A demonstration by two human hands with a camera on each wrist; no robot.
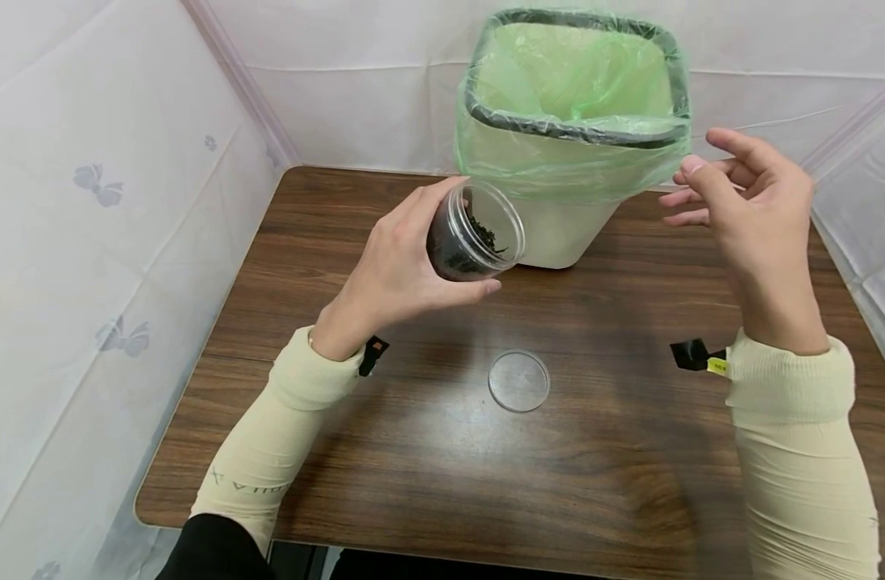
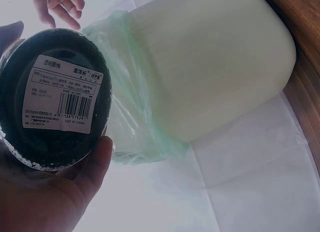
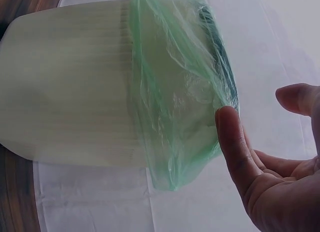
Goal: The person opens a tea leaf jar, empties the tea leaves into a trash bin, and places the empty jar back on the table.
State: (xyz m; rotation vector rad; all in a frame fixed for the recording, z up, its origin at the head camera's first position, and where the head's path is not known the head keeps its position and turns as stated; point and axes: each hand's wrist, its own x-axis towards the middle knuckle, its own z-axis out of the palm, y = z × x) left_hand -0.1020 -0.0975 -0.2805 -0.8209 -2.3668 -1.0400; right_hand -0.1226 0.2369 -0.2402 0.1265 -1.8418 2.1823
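My left hand [image 1: 395,262] grips a clear plastic jar [image 1: 457,246], tilted with its open mouth toward the right. Dark dried leaf-like bits [image 1: 482,235] lie inside it. In the left wrist view, the jar's dark base bears a white barcode label [image 2: 62,94]. Behind the jar stands a cream trash bin [image 1: 558,234], lined with a thin green plastic bag [image 1: 573,165] folded over its rim. My right hand [image 1: 762,193] hovers by the bin's right side, fingers loosely bent and holding nothing. Whether a fingertip touches the bag, I cannot tell.
A round clear lid [image 1: 519,380] lies flat on the brown wood-grain table [image 1: 442,467], in front of the jar. White sheeting [image 1: 355,113] hangs behind the table and along both sides.
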